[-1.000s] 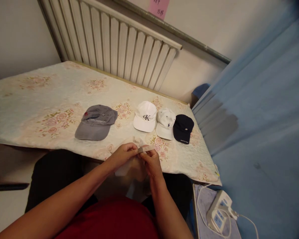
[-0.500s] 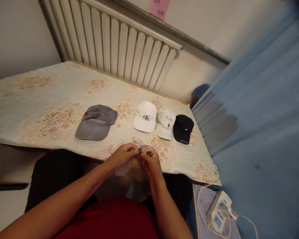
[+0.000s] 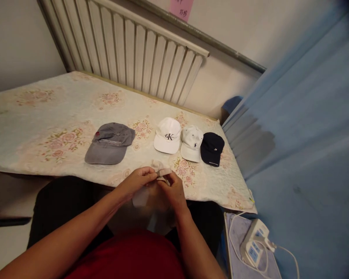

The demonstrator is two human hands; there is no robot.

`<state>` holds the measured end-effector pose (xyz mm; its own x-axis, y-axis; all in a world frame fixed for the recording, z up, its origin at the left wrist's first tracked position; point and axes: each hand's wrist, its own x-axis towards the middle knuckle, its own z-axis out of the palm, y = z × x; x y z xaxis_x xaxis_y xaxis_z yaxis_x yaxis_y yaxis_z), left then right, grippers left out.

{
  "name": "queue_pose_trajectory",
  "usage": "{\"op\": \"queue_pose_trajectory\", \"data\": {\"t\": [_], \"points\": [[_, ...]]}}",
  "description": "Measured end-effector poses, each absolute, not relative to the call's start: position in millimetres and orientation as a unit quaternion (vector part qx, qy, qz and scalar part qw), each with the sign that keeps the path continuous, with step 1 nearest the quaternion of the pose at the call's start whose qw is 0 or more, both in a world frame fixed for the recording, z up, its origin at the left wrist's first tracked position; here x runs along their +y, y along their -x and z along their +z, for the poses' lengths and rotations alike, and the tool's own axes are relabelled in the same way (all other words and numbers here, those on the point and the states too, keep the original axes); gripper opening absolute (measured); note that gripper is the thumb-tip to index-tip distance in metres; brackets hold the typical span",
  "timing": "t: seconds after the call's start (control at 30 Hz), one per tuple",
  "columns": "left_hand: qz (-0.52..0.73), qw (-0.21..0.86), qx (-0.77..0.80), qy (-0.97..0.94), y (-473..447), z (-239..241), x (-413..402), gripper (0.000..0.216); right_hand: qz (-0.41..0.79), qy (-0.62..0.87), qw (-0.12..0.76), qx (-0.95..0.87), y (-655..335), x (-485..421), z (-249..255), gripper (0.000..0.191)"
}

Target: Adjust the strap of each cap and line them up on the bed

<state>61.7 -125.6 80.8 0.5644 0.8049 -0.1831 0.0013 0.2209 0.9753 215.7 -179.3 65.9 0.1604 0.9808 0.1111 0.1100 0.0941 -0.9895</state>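
Both my hands meet at the near edge of the table over a beige cap (image 3: 147, 197) that hangs toward my lap. My left hand (image 3: 136, 181) pinches the cap's back strap (image 3: 162, 170) from the left. My right hand (image 3: 172, 190) grips the same strap from the right, fingers closed. On the floral tablecloth (image 3: 46, 116) beyond lie a grey cap (image 3: 109, 142), a white cap with a black logo (image 3: 167, 135), a plain white cap (image 3: 192, 142) and a dark navy cap (image 3: 211, 148), the last three in a row touching each other.
A white radiator (image 3: 139, 50) runs along the wall behind the table. A blue curtain (image 3: 302, 135) hangs at the right. On the floor at lower right a white power strip (image 3: 254, 244) with a cable lies on a grey mat.
My hands have shifted slightly left and closed in on the strap, which now looks bunched between the fingers. The camera view has tilted a little; the caps on the table have not moved.
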Motion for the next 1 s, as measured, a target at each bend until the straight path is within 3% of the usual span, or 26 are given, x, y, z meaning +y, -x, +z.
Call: {"op": "queue_pose_trajectory", "data": {"t": [0.23,0.5,1.0], "points": [[0.284,0.677,0.384,-0.560,-52.8,83.7,-125.4,0.031,0.195,0.610,0.502,-0.580,-217.9,-179.7,60.8,0.030],[0.287,0.663,0.392,-0.570,-53.8,81.5,-126.4,0.031,0.035,0.637,0.467,-0.612,-212.9,-183.5,53.4,0.018],[0.284,0.712,0.402,-0.501,-58.7,85.8,-134.3,0.036,-0.025,0.614,0.444,-0.652,-205.9,-184.1,49.7,0.019]]}}
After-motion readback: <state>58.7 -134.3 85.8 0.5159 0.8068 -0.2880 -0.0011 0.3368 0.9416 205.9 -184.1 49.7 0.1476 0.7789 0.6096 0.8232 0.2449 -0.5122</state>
